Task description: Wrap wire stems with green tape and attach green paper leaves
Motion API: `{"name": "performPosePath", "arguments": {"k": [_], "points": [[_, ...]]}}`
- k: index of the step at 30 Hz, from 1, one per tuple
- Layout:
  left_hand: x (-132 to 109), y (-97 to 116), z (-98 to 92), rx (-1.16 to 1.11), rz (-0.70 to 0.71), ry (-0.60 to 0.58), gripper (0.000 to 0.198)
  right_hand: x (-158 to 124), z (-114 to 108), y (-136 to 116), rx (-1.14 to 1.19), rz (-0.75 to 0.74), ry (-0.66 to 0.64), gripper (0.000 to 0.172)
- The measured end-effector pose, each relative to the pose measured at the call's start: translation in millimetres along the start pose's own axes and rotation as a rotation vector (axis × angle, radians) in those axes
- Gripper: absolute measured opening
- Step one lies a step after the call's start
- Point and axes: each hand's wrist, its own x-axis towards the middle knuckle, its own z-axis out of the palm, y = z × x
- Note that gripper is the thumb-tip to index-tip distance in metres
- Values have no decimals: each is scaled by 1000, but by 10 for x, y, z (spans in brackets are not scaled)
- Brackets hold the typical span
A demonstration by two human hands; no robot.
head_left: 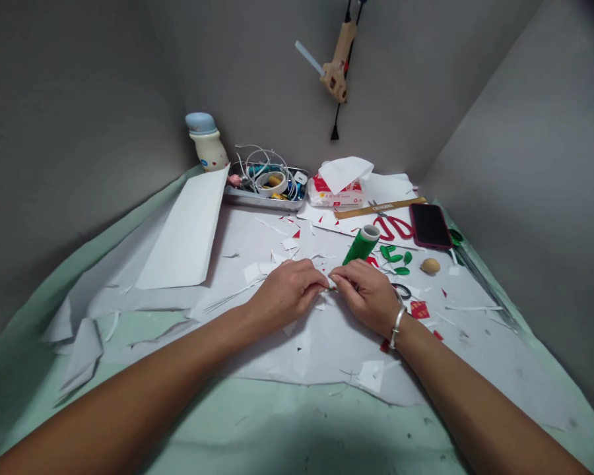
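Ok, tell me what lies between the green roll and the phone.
The head view shows red-handled scissors lying there, between the green roll and the dark phone, on the white paper.

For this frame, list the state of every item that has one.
left hand: fingertips pinched on small piece
right hand: pinched on the same piece
green roll: lying on its side
phone: face up, screen dark
tissue pack: open, a tissue sticking out
bottle: upright, capped
glue gun: hanging on the wall
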Motion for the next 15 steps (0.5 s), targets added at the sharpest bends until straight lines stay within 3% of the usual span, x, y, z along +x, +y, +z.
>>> {"name": "performPosePath", "arguments": {"k": [5, 9, 15], "points": [[8, 47, -56, -160, -141, 118, 14, -27, 48, -14, -24, -50, -113, 16], [2, 16, -31, -67, -206, 152, 15, -55, 55, -87, -79, -113, -140, 18], [-10, -32, 20, 98, -28, -63, 20, -26, 3, -64, -64, -88, -37, 18]]}}
